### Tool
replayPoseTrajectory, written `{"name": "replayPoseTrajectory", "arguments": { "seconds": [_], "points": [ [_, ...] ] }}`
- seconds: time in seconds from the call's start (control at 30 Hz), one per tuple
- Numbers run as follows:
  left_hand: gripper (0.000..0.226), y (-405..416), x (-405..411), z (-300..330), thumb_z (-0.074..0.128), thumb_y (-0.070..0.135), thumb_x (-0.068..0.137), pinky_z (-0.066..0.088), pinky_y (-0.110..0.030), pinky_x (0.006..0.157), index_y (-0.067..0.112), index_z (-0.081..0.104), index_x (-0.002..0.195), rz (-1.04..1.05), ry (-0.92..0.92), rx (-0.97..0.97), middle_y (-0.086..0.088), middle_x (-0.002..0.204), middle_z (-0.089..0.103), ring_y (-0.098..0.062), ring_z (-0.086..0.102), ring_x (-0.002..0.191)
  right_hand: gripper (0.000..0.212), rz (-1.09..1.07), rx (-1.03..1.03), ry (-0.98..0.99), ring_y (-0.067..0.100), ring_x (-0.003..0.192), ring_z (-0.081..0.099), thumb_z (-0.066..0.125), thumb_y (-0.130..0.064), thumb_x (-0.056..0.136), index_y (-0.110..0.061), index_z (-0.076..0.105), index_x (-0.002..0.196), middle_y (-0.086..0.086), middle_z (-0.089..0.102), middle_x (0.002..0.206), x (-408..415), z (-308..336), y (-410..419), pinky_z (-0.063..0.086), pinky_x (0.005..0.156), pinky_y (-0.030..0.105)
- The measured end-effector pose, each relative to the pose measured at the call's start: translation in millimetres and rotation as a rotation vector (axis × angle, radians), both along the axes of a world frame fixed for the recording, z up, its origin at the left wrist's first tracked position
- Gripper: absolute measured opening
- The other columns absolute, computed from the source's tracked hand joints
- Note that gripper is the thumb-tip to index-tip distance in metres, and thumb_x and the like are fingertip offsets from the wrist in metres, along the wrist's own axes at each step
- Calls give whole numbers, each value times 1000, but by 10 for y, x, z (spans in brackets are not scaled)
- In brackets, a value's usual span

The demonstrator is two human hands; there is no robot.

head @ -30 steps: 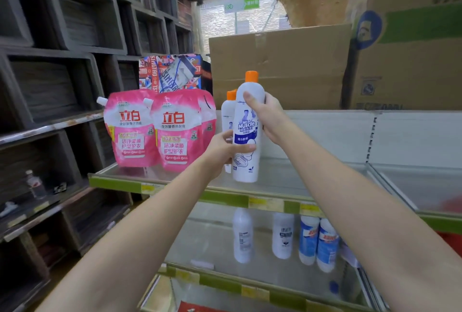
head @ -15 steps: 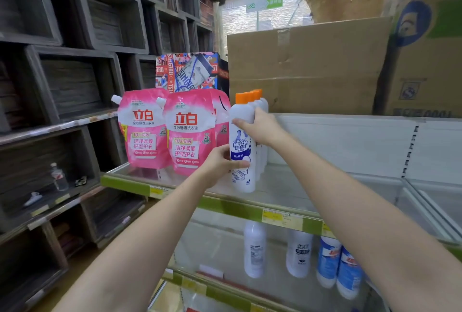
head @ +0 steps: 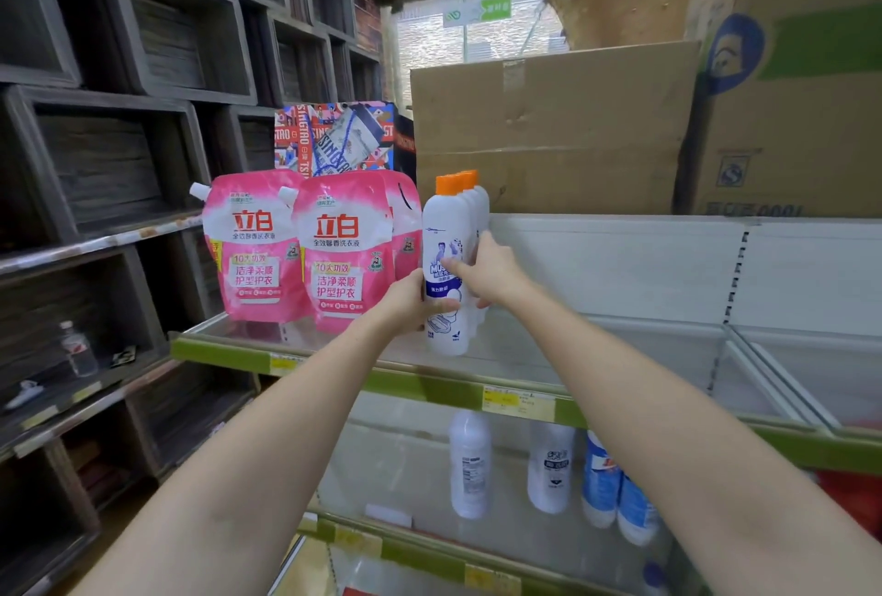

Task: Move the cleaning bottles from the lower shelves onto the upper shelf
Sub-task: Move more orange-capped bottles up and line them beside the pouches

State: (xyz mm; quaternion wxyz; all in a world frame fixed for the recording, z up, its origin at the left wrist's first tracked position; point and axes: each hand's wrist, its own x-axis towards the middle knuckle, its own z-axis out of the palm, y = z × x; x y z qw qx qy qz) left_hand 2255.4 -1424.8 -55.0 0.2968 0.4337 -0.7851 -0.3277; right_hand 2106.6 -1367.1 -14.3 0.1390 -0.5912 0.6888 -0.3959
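A white cleaning bottle (head: pixel 445 237) with an orange cap stands upright on the upper shelf (head: pixel 382 378), in front of more orange-capped white bottles (head: pixel 478 206) lined up behind it. My left hand (head: pixel 411 302) grips its lower body from the left. My right hand (head: pixel 487 268) holds it from the right, thumb across the blue label. On the lower shelf (head: pixel 410 548) stand two white bottles (head: pixel 470 464) (head: pixel 551 471) and two blue-and-white bottles (head: pixel 615 490).
Pink detergent pouches (head: pixel 296 251) stand just left of the bottles on the upper shelf. A large cardboard box (head: pixel 553 127) sits behind the shelf. Dark wooden cubby shelving (head: pixel 119 165) fills the left wall. White shelf bays (head: pixel 668 356) extend to the right.
The bottle came down from mid-air onto the upper shelf in front of the other orange-capped bottles. Both hands slid lower on it, and my view shifted left.
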Motion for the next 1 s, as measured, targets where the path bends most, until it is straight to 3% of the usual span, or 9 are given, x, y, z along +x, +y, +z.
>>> {"name": "replayPoseTrajectory", "arguments": {
  "seconds": [0.07, 0.13, 0.23, 0.3, 0.37, 0.47, 0.7, 0.87, 1.0],
  "points": [
    [51, 61, 21, 33, 78, 33, 87, 60, -34, 71, 22, 53, 130, 8, -65, -20, 3, 113, 68, -17, 66, 94, 51, 10, 6, 7, 28, 89, 66, 68, -48, 91, -11, 44, 118, 8, 58, 115, 5, 14, 67, 63, 65, 45],
    [29, 126, 61, 49, 75, 30, 89, 52, -26, 60, 19, 59, 111, 35, -179, -41, 0, 97, 67, -15, 61, 75, 44, 26, -8, 6, 26, 94, 62, 68, -44, 93, -14, 43, 113, 5, 56, 111, 20, 18, 147, 61, 62, 39],
    [14, 192, 134, 14, 73, 27, 90, 50, -27, 53, 16, 64, 91, 100, -286, -61, -3, 84, 66, -19, 60, 69, 34, 39, -29, 5, 27, 103, 63, 64, -43, 96, -16, 47, 108, 5, 60, 112, 47, -8, 288, 59, 76, 40],
    [13, 286, 170, -17, 72, 26, 91, 50, -26, 53, 14, 65, 92, 112, -254, -51, -4, 83, 68, -19, 61, 68, 29, 51, -30, 25, 26, 105, 62, 63, -41, 97, -16, 49, 105, 7, 63, 115, 79, -45, 407, 55, 78, 37],
    [10, 420, 199, -42, 71, 21, 92, 46, -21, 50, 13, 64, 89, 95, -213, -55, -2, 79, 66, -14, 60, 64, 25, 51, -21, 33, 23, 96, 58, 62, -37, 98, -16, 48, 101, 5, 60, 106, 110, -100, 538, 47, 70, 31],
    [9, 676, 226, -58, 69, 17, 93, 45, -18, 48, 9, 66, 90, 70, -204, -76, -4, 78, 68, -14, 61, 62, 26, 11, 7, 63, 21, 87, 54, 63, -39, 97, -18, 49, 90, 0, 58, 91, 130, -221, 719, 40, 71, 33],
    [14, 1235, 98, -191, 64, 14, 94, 55, -27, 52, 1, 67, 90, -46, -115, 3, -12, 71, 70, -20, 65, 54, 26, -73, 103, -27, 29, 89, 65, 64, -43, 92, -22, 51, 86, 9, 68, 97, 8, -628, 1277, 56, 77, 41],
    [16, 1669, -247, -529, 63, 15, 94, 53, -29, 51, 4, 64, 82, -188, -224, 38, -19, 76, 71, -25, 64, 56, 22, -171, 179, -21, 32, 82, 65, 64, -35, 91, -22, 48, 81, 12, 69, 94, -320, -1055, 1911, 54, 70, 40],
    [18, 1996, -567, -830, 63, 15, 94, 57, -37, 57, -2, 66, 94, -279, -314, 48, -24, 85, 73, -27, 66, 60, 19, -249, 274, -48, 30, 79, 67, 64, -33, 88, -21, 50, 82, 12, 70, 92, -670, -1400, 2448, 57, 71, 42]
  ]
}}
